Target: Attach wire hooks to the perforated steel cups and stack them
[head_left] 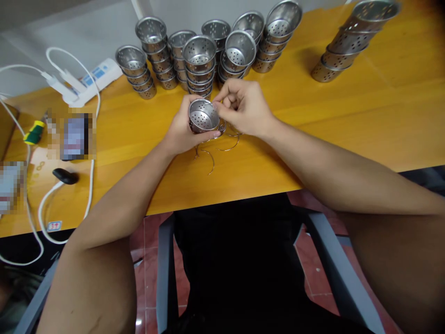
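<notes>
My left hand [183, 126] is wrapped round a perforated metal cup [204, 116], its open mouth tilted up toward me. At the cup's right rim, the thumb and forefinger of my right hand [243, 104] are pinched together; whatever sits between the fingertips is too small to make out. Thin curved metal wires [210, 162] lie on the table just below and to the right of the cup, partly hidden by my hands.
Stacks of similar perforated cups [199, 53] stand behind my hands, and another leaning stack [342, 48] is at the right. On the left are a power strip [93, 81], white cables, a phone [74, 138], a yellow-green screwdriver [34, 132] and a black object [65, 176].
</notes>
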A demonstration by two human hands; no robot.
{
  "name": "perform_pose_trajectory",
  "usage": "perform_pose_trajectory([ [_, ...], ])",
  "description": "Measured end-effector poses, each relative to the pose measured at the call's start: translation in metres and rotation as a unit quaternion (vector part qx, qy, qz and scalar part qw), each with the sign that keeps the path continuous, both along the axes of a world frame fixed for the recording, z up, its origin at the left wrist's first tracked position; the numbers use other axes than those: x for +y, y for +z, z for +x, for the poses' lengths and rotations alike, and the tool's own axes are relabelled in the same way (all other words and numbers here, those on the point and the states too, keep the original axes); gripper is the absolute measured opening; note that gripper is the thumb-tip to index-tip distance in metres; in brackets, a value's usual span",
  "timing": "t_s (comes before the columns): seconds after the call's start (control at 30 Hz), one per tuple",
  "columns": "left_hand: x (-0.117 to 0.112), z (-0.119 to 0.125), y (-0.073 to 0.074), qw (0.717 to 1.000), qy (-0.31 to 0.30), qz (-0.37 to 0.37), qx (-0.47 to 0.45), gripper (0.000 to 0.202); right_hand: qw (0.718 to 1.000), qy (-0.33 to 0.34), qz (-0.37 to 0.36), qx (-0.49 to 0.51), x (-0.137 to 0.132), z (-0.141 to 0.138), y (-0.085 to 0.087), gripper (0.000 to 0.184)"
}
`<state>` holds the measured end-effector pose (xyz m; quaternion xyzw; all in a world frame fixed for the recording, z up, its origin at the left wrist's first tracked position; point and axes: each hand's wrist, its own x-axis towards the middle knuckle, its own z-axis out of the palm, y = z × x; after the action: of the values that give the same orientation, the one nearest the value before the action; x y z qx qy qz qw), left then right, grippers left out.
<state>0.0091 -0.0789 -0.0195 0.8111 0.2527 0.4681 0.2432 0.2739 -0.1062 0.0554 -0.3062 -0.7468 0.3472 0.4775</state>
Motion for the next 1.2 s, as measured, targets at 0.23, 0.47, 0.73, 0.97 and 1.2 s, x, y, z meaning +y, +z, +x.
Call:
perform_pose_trajectory([
  [0.23, -0.006, 0.000, 0.006, 1.000, 0.000, -0.001, 0.018, 0.124, 1.000, -0.016, -0.002, -0.003, 0.003, -0.003, -0.007, 0.045],
  [0.47, -0.010, 0.001, 0.011, 0.998, 0.039, -0.011, 0.045, 0.121, 1.000, -0.016, -0.006, 0.004, 0.004, -0.004, -0.009, 0.045],
  [0.73, -0.010, 0.002, 0.014, 0.996, 0.064, -0.020, 0.066, 0.121, 0.999, -0.035, -0.014, 0.006, -0.002, -0.010, -0.007, 0.041],
  [0.97, -0.015, 0.005, 0.020, 0.995, 0.068, -0.041, 0.056, 0.115, 1.000, -0.020, -0.010, 0.003, -0.006, -0.016, -0.004, 0.032],
  [1.2, -0.014, 0.006, 0.023, 0.997, 0.044, -0.051, 0.024, 0.109, 0.999, 0.016, -0.031, 0.040, -0.010, -0.014, 0.006, 0.031],
])
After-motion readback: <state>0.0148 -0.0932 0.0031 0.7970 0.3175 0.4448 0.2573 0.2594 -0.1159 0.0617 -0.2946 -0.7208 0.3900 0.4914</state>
